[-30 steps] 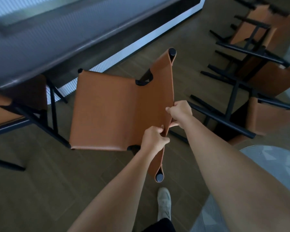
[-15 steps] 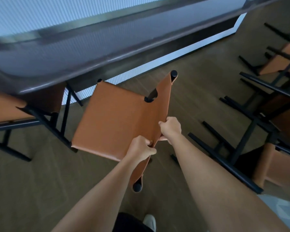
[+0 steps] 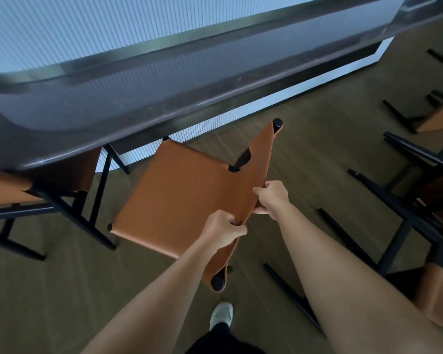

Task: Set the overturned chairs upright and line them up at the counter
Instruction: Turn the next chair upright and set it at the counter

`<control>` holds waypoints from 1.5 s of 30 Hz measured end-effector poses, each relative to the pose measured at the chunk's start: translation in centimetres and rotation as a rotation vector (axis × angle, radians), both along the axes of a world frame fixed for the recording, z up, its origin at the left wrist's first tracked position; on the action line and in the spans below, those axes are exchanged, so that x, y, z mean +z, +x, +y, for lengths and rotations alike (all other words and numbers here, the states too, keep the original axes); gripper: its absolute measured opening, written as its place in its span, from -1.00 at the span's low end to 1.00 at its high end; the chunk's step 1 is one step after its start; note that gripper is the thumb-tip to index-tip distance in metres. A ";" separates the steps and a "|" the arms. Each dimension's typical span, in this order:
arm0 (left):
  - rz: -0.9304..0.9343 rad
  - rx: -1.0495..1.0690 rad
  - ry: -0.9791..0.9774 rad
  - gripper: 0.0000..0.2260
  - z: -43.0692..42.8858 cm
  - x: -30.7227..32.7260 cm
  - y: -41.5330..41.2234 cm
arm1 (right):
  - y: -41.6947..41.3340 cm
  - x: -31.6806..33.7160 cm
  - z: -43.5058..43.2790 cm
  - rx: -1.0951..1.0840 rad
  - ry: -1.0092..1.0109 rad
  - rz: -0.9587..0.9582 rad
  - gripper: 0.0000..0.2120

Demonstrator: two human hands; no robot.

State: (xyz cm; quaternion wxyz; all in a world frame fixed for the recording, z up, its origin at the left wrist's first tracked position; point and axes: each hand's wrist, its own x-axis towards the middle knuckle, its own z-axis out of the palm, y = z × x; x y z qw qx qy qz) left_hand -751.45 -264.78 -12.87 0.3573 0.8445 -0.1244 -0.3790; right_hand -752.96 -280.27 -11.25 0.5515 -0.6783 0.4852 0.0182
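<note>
An upright chair with a tan leather seat [image 3: 179, 198] and black metal frame stands in front of the dark counter [image 3: 164, 80]. My left hand [image 3: 224, 229] grips the top edge of its backrest, and my right hand [image 3: 271, 196] grips the same edge a little further along. Its front edge reaches just under the counter's lip. A second tan chair [image 3: 62, 175] is tucked under the counter at the left. Overturned tan chairs [image 3: 435, 190] lie at the right with their black legs sticking out.
A ribbed white wall panel [image 3: 241, 113] runs below the counter. Black chair legs [image 3: 289, 290] lie across the brown floor close to my right arm. My white shoe [image 3: 221, 315] is behind the held chair.
The held chair has moved forward toward the counter, both hands staying on its backrest. My view has tipped up, showing more of the counter.
</note>
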 end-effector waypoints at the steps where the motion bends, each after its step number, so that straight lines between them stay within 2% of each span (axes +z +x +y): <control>1: -0.001 0.000 -0.002 -0.84 -0.9 0.1 0.9 | 0.9 -0.1 -0.9 0.006 0.001 -0.004 -0.80; 10: 0.021 0.050 0.035 -0.85 -6.1 1.1 4.0 | 5.4 -1.3 -6.8 0.076 0.065 -0.031 -0.82; 16: -0.098 -0.010 0.157 -0.63 -9.8 2.0 5.6 | 8.1 -1.9 -10.2 0.096 0.108 -0.027 -0.85; 22: -0.158 -0.050 0.232 -0.61 -11.7 2.5 7.2 | 9.9 -2.2 -12.0 0.154 0.118 0.001 -0.92; 25: -0.279 -0.053 0.316 -0.69 -11.8 2.1 6.1 | 9.6 -2.6 -11.7 0.145 0.149 -0.024 -0.92; 28: -0.434 -0.086 0.429 -0.94 -11.8 1.2 3.9 | 9.5 -2.4 -11.4 0.123 0.293 0.001 -0.87; 31: -0.483 -0.090 0.416 -0.69 -11.0 0.1 2.7 | 9.2 -2.3 -11.0 0.113 0.400 0.010 -0.87; 35: -0.458 -0.100 0.348 -0.52 -9.9 0.6 3.9 | 9.8 -2.1 -10.4 0.030 0.446 -0.052 -0.86; 39: -0.444 -0.173 0.354 -0.54 -7.9 1.1 4.4 | 9.3 -1.8 -8.9 -0.044 0.536 -0.088 -0.82; 45: -0.460 -0.226 0.372 -0.51 -1.2 1.3 3.8 | 6.9 -1.7 -3.5 -0.096 0.703 -0.111 -0.58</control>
